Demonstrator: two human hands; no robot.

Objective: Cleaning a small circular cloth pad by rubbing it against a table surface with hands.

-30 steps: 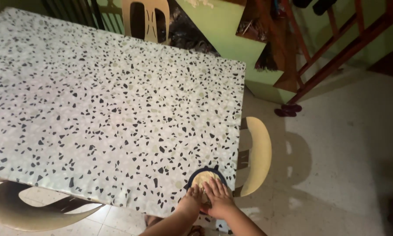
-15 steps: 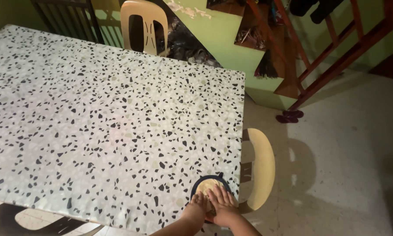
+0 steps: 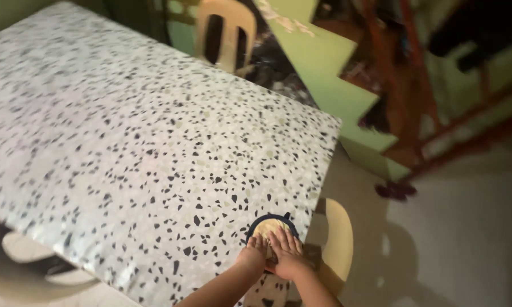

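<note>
Both hands: your left hand (image 3: 255, 254) and right hand (image 3: 288, 254) lie side by side, touching each other, at the near right corner of the speckled table (image 3: 131, 148).
Left hand state: open and flat, palm down, fingers extended and close together; it grips nothing.
Left hand contact: your fingertips rest on the near edge of the round pale disc (image 3: 269, 228).
Right hand state: open and flat, palm down, fingers (image 3: 285, 241) spread slightly; it grips nothing.
Right hand contact: your fingers press on the near half of the round pale disc, reaching farther onto it than those of the left hand.
Disc position: it sits inside the dark round holder (image 3: 272, 218), whose rim shows as a dark ring around its far side.
Disc relative to the hands: directly under your fingertips; the far half is uncovered, the near half is hidden by your hands.
Holder position: on the table, just beside its right edge and near its front corner.
Disc material: cannot be told; the view is blurred.
Right of the table: a cream plastic chair (image 3: 338, 241) stands just beside the corner, close to your right hand.
Far end of the table: a second cream chair (image 3: 224, 31) stands well apart from your hands.
</note>
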